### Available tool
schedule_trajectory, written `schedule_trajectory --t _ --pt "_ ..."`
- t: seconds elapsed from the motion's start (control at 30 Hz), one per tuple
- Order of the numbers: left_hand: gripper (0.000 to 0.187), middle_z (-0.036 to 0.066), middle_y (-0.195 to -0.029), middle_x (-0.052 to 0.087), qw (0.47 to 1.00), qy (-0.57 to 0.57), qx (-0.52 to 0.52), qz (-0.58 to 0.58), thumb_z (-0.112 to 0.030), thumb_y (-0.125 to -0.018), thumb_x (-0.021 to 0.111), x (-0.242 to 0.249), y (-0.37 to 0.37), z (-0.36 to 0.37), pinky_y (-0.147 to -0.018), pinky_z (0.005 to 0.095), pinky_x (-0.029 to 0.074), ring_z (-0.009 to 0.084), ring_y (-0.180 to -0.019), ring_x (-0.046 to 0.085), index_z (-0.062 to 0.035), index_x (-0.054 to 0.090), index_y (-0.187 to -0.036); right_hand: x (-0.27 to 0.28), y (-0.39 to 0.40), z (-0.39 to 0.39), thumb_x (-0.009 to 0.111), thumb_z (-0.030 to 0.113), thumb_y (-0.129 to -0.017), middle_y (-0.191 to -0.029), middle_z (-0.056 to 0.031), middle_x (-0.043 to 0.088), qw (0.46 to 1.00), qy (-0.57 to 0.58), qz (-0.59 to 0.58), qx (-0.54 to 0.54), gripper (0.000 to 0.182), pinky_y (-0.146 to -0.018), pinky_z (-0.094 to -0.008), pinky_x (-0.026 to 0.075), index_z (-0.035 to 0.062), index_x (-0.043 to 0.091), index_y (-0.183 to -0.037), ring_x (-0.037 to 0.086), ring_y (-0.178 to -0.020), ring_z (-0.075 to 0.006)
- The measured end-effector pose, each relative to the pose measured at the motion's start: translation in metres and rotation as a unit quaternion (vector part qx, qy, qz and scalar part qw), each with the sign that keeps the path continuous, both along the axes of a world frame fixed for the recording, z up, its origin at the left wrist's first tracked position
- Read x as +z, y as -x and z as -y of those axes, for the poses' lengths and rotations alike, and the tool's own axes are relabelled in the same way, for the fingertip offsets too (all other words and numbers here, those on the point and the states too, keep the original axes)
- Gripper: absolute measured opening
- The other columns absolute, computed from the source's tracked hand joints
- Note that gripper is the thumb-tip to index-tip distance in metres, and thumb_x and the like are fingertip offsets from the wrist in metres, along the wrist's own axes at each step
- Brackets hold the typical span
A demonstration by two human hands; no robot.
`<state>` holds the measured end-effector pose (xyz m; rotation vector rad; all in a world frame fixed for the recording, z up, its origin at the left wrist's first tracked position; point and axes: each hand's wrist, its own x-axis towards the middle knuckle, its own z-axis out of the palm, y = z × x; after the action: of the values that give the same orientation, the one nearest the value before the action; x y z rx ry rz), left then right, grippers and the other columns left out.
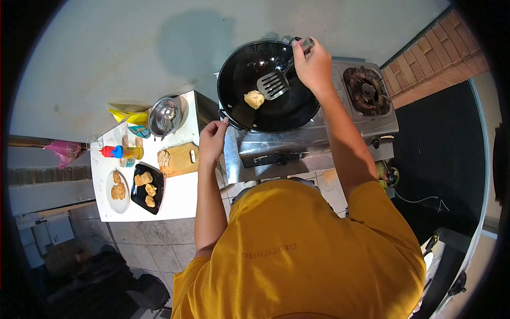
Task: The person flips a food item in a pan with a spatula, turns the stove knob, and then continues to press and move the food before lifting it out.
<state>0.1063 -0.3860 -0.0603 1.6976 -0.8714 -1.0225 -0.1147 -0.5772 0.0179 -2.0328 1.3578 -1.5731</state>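
- The spatula (272,85) is grasped in the right hand (313,64), with the fingers wrapped around its grip near the far right rim of the wok.
- The near left handle (225,116) of the wok (287,114) is gripped by the fingertips of the left hand (213,139).
- The wok is set over the left part of the metal stove (313,149), and its dark, glossy inside is exposed to view.
- The slotted blade of the spatula is held low inside the wok, just beside a pale yellow food piece (254,99); whether the two are touching cannot be told.
- To the right of the wok, a second burner (366,91) is left uncovered.
- On the left, a white table (180,196) is placed beside the stove.
- A wooden board (183,162) is laid on the table, with pale scraps gathered on its left part.
- Browned pieces are held on a black plate (139,195), and more are held on a white plate (114,207) just beside it.
- Behind these, a metal bowl (154,117) is seated near a yellow packet (130,116).
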Motion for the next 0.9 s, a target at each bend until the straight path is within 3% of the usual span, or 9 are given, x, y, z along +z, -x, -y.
schedule_trajectory --t 0.23,0.3,0.43,0.53,0.6,0.73,0.9 --pt "0.031 -0.003 -0.067 0.051 1.0 -0.001 0.001 0.001 -0.028 -0.092 0.061 0.003 0.002 -0.001 -0.059 0.0227 0.035 0.0063 -0.064 0.041 -0.0004 0.061 -0.078 0.008 -0.005 -0.008 0.063 0.025 -0.086 -0.067 -0.0105 0.063 0.999 -0.023 0.019 0.025 0.023 -0.061 -0.0324 0.047 0.0019 0.061 -0.083 0.06 -0.061 -0.02" --pt "0.031 -0.003 -0.067 0.052 1.0 0.0 0.002 0.002 -0.029 -0.092 0.061 0.003 0.002 -0.001 -0.059 0.0227 0.035 0.0063 -0.065 0.041 -0.0003 0.062 -0.078 0.011 -0.008 -0.011 0.063 0.02 -0.084 -0.072 -0.0168 0.062 0.998 -0.045 0.015 0.05 0.02 -0.064 -0.0397 0.049 0.0001 0.059 -0.081 0.062 -0.067 -0.034" --pt "0.031 -0.002 -0.069 0.054 1.0 -0.002 0.011 0.0 -0.029 -0.092 0.061 0.001 0.0 -0.001 -0.06 0.0223 0.036 0.0065 -0.065 0.044 0.0 0.063 -0.08 0.013 -0.013 -0.017 0.064 0.019 -0.084 -0.072 -0.0163 0.061 0.994 -0.085 0.02 0.068 0.02 -0.062 -0.0391 0.048 -0.0003 0.059 -0.081 0.061 -0.064 -0.033" --pt "0.032 -0.002 -0.07 0.055 1.0 -0.001 0.024 0.006 -0.029 -0.092 0.061 0.005 0.0 -0.003 -0.061 0.0219 0.037 0.0068 -0.066 0.045 0.0002 0.064 -0.08 0.009 -0.008 -0.008 0.064 0.016 -0.083 -0.073 -0.0156 0.061 0.999 -0.003 0.007 0.032 0.018 -0.061 -0.0378 0.047 -0.0008 0.058 -0.08 0.06 -0.064 -0.0323" --pt "0.032 -0.002 -0.07 0.056 1.0 0.0 0.022 0.007 -0.029 -0.092 0.061 0.011 0.0 -0.005 -0.061 0.0218 0.037 0.0068 -0.066 0.045 0.0003 0.064 -0.08 0.009 -0.002 -0.002 0.065 0.017 -0.085 -0.069 -0.0121 0.06 0.995 0.092 -0.028 0.013 0.018 -0.057 -0.0345 0.046 0.001 0.059 -0.08 0.058 -0.059 -0.0264" --pt "0.032 -0.002 -0.07 0.055 1.0 0.022 0.016 0.009 -0.029 -0.092 0.062 0.011 0.002 -0.005 -0.062 0.0215 0.037 0.0065 -0.066 0.045 0.0001 0.063 -0.08 0.004 -0.001 -0.002 0.063 0.012 -0.083 -0.074 -0.015 0.057 0.995 0.091 -0.048 0.018 0.015 -0.061 -0.0412 0.046 -0.0006 0.055 -0.081 0.058 -0.069 -0.0364" --pt "0.031 -0.003 -0.069 0.053 1.0 0.01 0.013 0.005 -0.029 -0.091 0.062 0.007 0.0 -0.004 -0.06 0.0214 0.036 0.0056 -0.066 0.044 0.0 0.063 -0.079 -0.009 -0.008 -0.004 0.063 0.012 -0.083 -0.078 -0.0165 0.058 0.997 0.039 -0.043 0.054 0.014 -0.064 -0.0423 0.047 -0.0005 0.057 -0.084 0.058 -0.07 -0.0377"
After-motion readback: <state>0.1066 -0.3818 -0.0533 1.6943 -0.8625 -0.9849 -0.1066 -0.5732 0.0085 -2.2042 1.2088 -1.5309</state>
